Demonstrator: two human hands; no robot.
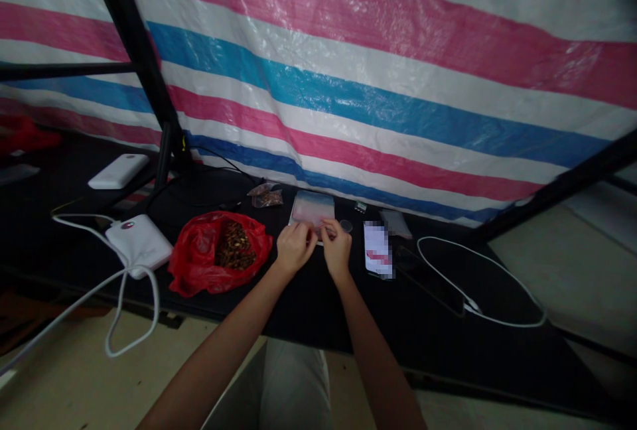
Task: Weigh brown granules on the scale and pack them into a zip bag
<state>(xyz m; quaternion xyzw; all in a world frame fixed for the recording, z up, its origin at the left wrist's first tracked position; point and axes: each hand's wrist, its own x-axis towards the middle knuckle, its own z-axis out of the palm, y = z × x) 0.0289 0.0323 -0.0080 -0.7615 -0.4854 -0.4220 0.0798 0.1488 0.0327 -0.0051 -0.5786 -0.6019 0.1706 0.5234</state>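
My left hand (297, 244) and my right hand (337, 247) are close together over the near end of a pale, flat, clear-plastic-like packet (313, 207) on the black table. Both have their fingers bent and pinched toward each other; what lies between the fingertips is too small to make out. Just beyond my right hand lies a small round clear disc (346, 225). To the left of my left hand sits an open red plastic bag (193, 259) holding many small brown-gold pieces (235, 247).
Small clear bags of brown pieces (269, 198) lie behind the red bag. On the right are a lit phone (378, 249), a dark phone-like slab (432, 282), and a looped white cable (527, 290). White power banks (139, 244) stand left. Striped sheeting (348, 105) hangs behind the table.
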